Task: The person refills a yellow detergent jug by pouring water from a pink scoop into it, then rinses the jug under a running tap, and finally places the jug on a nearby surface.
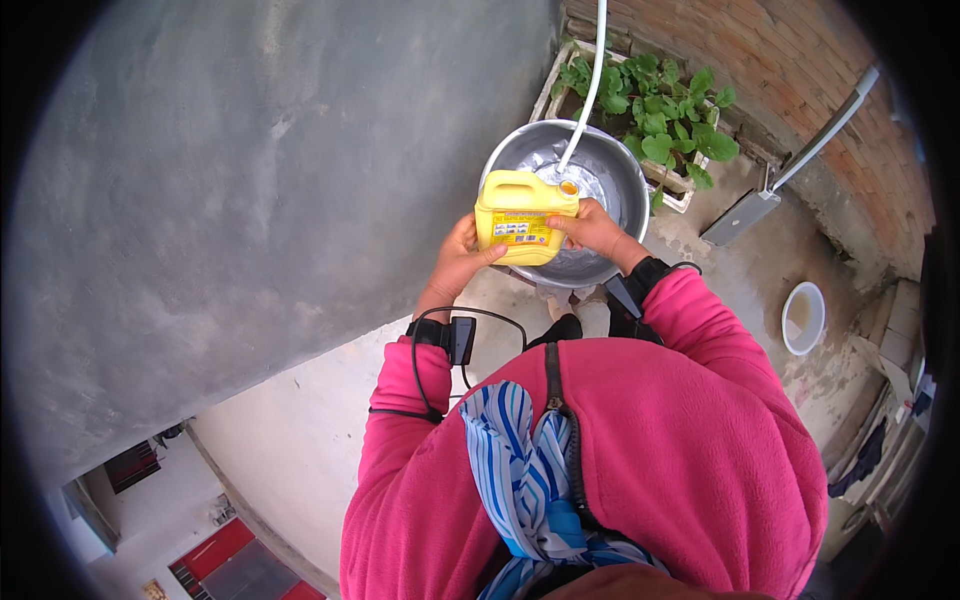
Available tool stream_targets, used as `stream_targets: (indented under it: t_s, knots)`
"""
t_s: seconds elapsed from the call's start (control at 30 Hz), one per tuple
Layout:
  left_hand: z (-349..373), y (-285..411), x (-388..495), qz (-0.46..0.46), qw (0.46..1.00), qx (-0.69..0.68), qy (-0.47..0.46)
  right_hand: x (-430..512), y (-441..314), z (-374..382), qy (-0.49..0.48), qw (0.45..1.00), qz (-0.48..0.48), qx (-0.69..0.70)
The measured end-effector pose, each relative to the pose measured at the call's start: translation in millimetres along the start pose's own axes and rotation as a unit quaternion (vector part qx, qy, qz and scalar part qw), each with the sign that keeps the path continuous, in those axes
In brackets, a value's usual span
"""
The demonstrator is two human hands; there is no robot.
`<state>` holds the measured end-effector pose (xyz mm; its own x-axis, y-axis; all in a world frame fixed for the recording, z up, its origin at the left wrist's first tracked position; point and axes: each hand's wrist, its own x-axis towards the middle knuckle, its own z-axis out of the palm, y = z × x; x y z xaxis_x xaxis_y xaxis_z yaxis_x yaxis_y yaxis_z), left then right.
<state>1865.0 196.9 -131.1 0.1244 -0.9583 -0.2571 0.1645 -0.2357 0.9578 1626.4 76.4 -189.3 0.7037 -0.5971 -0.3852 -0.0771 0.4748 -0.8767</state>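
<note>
Between my two hands is a yellow plastic jug (525, 196) with a moulded handle and an uncapped mouth at its right top corner. My left hand (463, 255) grips its lower left side, thumb across the front. On the right edge, my right hand (592, 231) holds it with the thumb over the printed label. The jug is above the near part of a round metal basin (639, 195) and hides some of it. A white hose (595, 82) hangs down into the basin, its end just behind the jug. The basin's inside looks wet and shiny.
A grey plastered wall (225, 195) rises close on the left. Behind the basin, leafy plants (660, 124) grow in a rectangular planter (679, 196) beside a brick wall (795, 60). Rightward are a flat grey plate on a pole (741, 217) and a white bucket (816, 330).
</note>
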Motion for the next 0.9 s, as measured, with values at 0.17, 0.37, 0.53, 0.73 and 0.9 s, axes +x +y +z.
stream_targets:
  t_s: [0.17, 0.37, 0.53, 0.73, 0.9]
  knots:
    - [1.6, -21.1, -30.4, -0.14, 0.982, -0.089, 0.095, 11.1, 22.1, 20.0, -0.042, 0.995, 0.03, 0.084]
    - [-7.5, -8.0, -34.4, -0.062, 0.973, 0.165, 0.15, 17.7, 49.5, 23.1, -0.032, 0.99, 0.112, 0.076]
    - [-16.2, 20.0, -18.4, -0.074, 0.936, 0.307, 0.157, 7.6, 29.5, -10.9, 0.022, 0.992, 0.12, -0.02]
    - [-2.8, 54.5, 4.7, -0.014, 0.844, 0.524, 0.116, 8.2, -44.5, -48.4, 0.062, 0.984, -0.057, -0.159]
    - [19.2, 95.7, 15.3, 0.05, 0.77, 0.633, 0.07, 18.3, -101.7, -23.1, 0.056, 0.855, -0.25, -0.45]
